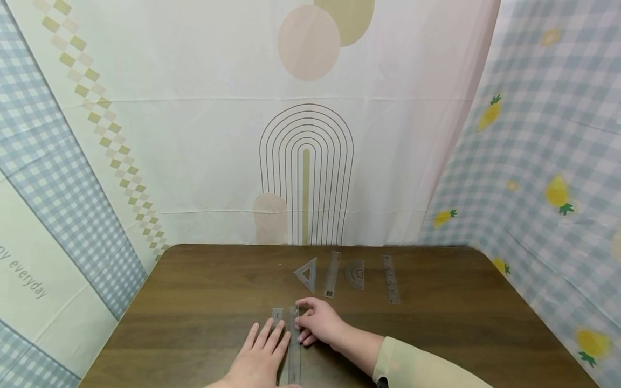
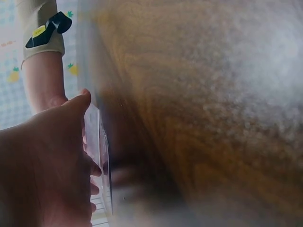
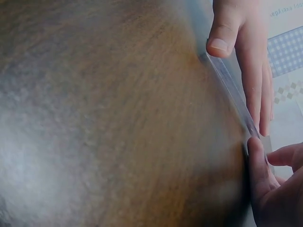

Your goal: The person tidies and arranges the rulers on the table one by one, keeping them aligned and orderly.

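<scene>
Our 2 hands on a clear ruler

Our left hand [image 1: 262, 350] lies flat on the clear ruler [image 1: 294, 345] at 6 o'clock on the table [image 1: 194, 302]; right hand [image 1: 317, 322] pinches its edge. "everyday" reads at 9 o'clock.

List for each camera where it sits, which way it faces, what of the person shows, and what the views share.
Head: worn high, facing forward and down at the table; left hand and right hand on clear rulers.
Left wrist: low at the tabletop, looking along a ruler's edge; left hand, right forearm behind.
Right wrist: low at the tabletop; right fingers, left fingers.
Shared: ruler, both hands, wood tabletop.
</scene>
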`<state>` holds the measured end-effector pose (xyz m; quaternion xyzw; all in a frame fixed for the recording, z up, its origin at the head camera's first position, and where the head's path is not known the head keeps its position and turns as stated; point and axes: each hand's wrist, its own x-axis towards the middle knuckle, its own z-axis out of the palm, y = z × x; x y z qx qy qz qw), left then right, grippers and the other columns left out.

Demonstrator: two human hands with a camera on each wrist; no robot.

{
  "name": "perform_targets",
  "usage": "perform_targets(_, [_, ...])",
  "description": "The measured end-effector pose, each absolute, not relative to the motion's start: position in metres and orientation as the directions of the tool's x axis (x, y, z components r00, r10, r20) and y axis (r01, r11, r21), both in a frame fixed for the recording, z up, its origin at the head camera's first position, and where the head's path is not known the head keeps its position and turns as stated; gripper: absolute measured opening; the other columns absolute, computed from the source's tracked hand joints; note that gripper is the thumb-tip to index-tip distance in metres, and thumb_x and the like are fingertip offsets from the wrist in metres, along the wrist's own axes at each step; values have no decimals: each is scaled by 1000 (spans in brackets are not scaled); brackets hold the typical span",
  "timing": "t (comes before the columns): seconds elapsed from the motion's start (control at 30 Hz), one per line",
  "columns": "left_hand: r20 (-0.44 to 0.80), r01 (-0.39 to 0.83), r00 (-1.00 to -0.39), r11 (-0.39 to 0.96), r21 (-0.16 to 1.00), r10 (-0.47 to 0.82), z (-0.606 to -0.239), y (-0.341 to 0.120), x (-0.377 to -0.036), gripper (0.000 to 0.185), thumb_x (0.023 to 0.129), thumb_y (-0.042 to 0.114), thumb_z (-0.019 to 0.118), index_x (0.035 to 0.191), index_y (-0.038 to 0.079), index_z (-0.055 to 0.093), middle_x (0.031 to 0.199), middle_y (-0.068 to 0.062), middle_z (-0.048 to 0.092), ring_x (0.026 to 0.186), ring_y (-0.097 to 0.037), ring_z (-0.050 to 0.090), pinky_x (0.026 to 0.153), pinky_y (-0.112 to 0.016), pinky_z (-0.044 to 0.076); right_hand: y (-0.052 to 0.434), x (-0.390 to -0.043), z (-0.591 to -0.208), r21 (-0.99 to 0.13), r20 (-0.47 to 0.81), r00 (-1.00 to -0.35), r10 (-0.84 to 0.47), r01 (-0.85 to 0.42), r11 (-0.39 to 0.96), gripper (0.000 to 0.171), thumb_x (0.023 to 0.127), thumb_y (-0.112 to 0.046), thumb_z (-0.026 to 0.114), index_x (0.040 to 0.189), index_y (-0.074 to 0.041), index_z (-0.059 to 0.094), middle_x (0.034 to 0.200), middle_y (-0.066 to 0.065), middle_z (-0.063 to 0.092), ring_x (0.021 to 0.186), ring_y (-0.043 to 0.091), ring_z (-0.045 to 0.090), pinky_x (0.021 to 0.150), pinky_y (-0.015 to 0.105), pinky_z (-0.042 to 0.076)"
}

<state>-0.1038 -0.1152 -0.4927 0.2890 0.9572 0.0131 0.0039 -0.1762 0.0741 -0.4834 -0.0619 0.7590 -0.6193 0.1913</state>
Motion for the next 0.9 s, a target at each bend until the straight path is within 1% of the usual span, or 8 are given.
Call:
perform_targets(0.13, [0, 560, -829, 829, 6, 560, -492, -116, -105, 98, 85, 85, 32, 147, 12, 49, 156, -12, 38, 145, -36, 29, 113, -57, 23, 75, -177, -483, -958, -220, -915, -340, 137, 251, 47, 92, 2, 63, 138, 3, 50, 82, 14, 66, 52, 15, 64, 47, 29, 55])
perform_targets(0.23, [10, 564, -825, 825, 13, 564, -493, -116, -105, 98, 85, 85, 32, 147, 11, 50, 156, -13, 38, 145, -36, 29, 113, -57, 23, 76, -177, -481, -952, -218, -913, -344, 122, 281, 47, 92, 0, 63, 137, 2, 51, 82, 14, 66, 51, 15, 63, 44, 27, 52])
perform_targets(0.37, [19, 565, -825, 825, 20, 565, -493, -117, -106, 99, 84, 86, 32, 146, 11, 51, 155, -13, 39, 145, -36, 30, 112, -57, 23, 76, -177, -478, -932, -213, -914, -345, 84, 352, 45, 92, -3, 64, 136, 1, 53, 80, 12, 65, 47, 12, 59, 40, 24, 48])
perform_targets(0.47, [29, 569, -822, 822, 3, 569, -494, -117, -106, 99, 84, 86, 32, 145, 11, 52, 155, -13, 40, 144, -36, 31, 112, -56, 24, 76, -178, -477, -914, -205, -915, -348, 51, 404, 44, 92, -4, 65, 135, 0, 54, 78, 10, 65, 44, 10, 56, 37, 22, 44])
perform_targets(0.7, [2, 568, -823, 823, 16, 568, -493, -119, -109, 98, 84, 86, 31, 147, 12, 50, 156, -12, 37, 145, -36, 29, 113, -57, 23, 77, -182, -478, -882, -209, -911, -357, 17, 472, 41, 91, -6, 66, 131, -4, 57, 71, 8, 63, 39, 10, 47, 35, 22, 38])
perform_targets(0.9, [-14, 572, -819, 819, 38, 573, -493, -121, -109, 98, 85, 85, 33, 148, 12, 49, 157, -12, 37, 146, -36, 28, 113, -58, 24, 78, -186, -478, -853, -226, -900, -373, -3, 522, 41, 91, -10, 68, 130, -6, 58, 67, 6, 63, 37, 11, 47, 34, 22, 36])
